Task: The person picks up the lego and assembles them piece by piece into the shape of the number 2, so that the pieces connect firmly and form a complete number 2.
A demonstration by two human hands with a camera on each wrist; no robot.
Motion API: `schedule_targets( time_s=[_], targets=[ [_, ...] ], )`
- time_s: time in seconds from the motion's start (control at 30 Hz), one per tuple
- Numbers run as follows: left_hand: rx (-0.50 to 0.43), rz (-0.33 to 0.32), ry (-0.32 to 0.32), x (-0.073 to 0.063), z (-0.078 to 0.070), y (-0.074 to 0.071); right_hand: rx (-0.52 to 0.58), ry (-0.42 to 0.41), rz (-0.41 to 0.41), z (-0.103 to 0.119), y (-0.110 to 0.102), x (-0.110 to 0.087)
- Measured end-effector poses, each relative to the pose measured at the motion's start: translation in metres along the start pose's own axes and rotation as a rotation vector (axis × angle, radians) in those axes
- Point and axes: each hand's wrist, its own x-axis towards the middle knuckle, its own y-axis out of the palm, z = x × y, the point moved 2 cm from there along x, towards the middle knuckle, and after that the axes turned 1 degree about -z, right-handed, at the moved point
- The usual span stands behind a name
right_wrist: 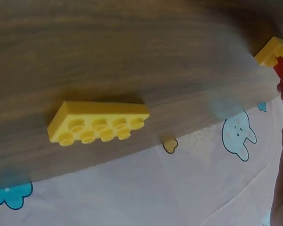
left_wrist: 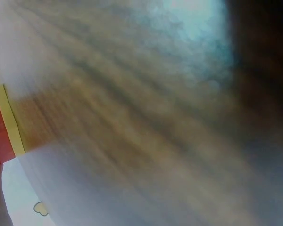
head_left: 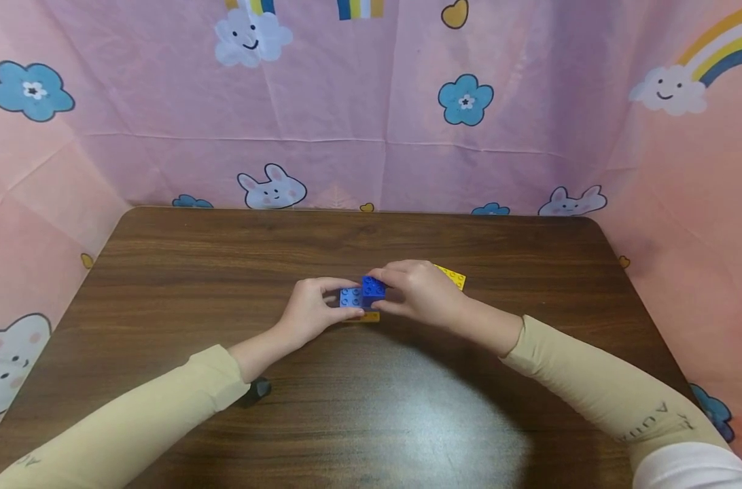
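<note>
My left hand (head_left: pixel 308 309) grips the sides of a light blue brick (head_left: pixel 350 297) between thumb and fingers. Below it are a red brick (left_wrist: pixel 1 139) and, at the bottom, a yellow brick (head_left: pixel 372 317) that sticks out to the right. In my right hand (head_left: pixel 429 295), thumb and fingers pinch a dark blue brick (head_left: pixel 373 288). This brick stands right beside the light blue one and overlaps its right edge in the head view. Behind the right hand lies a loose yellow brick (right_wrist: pixel 101 110), partly hidden in the head view.
The work is near the middle of a brown wooden table (head_left: pixel 224 251). A small dark object (head_left: pixel 259 388) pokes out from under the left forearm. A pink patterned cloth (head_left: pixel 346 88) hangs behind the table and along both sides.
</note>
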Motion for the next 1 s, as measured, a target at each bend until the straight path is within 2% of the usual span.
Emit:
schedule_targets(
  time_s=[0.1,0.3,0.53,0.77,1.0],
  targets=[
    [-0.012,0.002,-0.01,-0.0004,-0.0002,0.0001,-0.032,-0.007,0.008,0.0012,0.0002,0.0008],
    [-0.024,0.002,-0.028,-0.0009,-0.0005,0.0003,-0.014,0.049,0.018,0.0031,0.002,0.0001],
    [-0.027,-0.003,-0.023,-0.0009,0.0008,0.0009,-0.064,0.02,-0.012,0.0061,0.0049,-0.0026],
    [-0.014,-0.004,-0.049,-0.0007,0.0001,0.0005,0.026,0.093,0.034,0.0039,0.0031,0.0006],
    [-0.013,-0.008,-0.053,-0.001,-0.0004,0.0,0.026,0.136,0.051,0.0076,0.0019,0.0017]
  ],
)
